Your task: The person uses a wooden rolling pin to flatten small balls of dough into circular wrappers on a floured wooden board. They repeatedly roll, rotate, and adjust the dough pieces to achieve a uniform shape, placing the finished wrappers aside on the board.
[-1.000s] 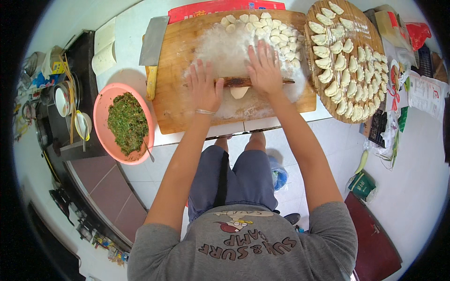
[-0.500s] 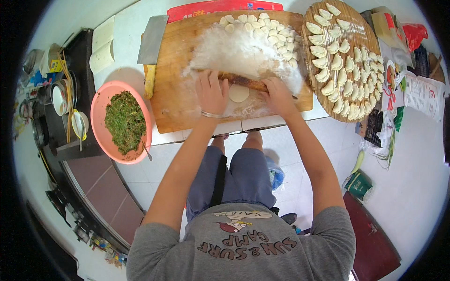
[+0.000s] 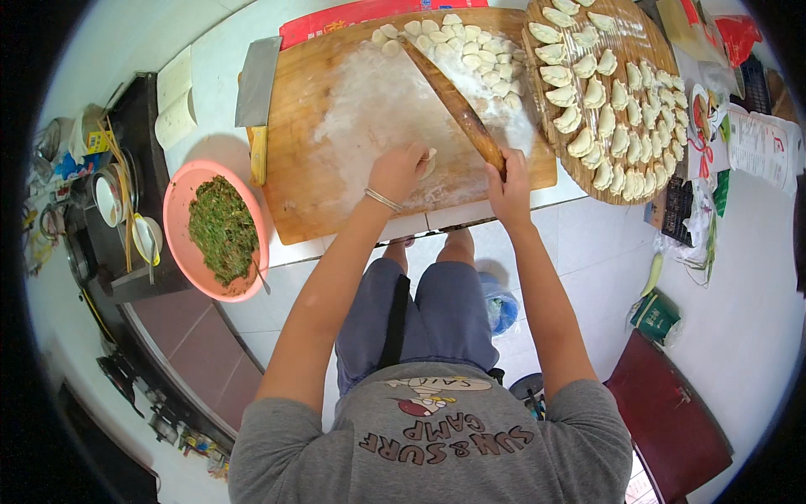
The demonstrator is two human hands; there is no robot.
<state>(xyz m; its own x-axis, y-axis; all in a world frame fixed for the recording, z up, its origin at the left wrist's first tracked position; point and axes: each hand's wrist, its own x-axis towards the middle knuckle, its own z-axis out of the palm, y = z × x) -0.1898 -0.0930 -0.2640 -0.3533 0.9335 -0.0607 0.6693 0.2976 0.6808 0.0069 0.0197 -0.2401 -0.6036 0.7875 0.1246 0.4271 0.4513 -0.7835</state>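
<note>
Left fingers on the dough, right fingers around the pin.
Your left hand [image 3: 399,175] curls over the left side of the dough [image 3: 431,164], near the middle of the board's front; whether those fingers pinch it, you cannot tell from here. Your right hand [image 3: 510,186] clamps the near end of the pin [image 3: 454,102], which slants away to your left, clear of the dough. For an even round, turn the dough a little between light strokes, and press its rim more than its centre. Flour [image 3: 361,101] whitens the board [image 3: 298,126]; a pinch under the dough should stop sticking. Mind the pin's far tip beside the dough pieces [image 3: 471,62].
</note>
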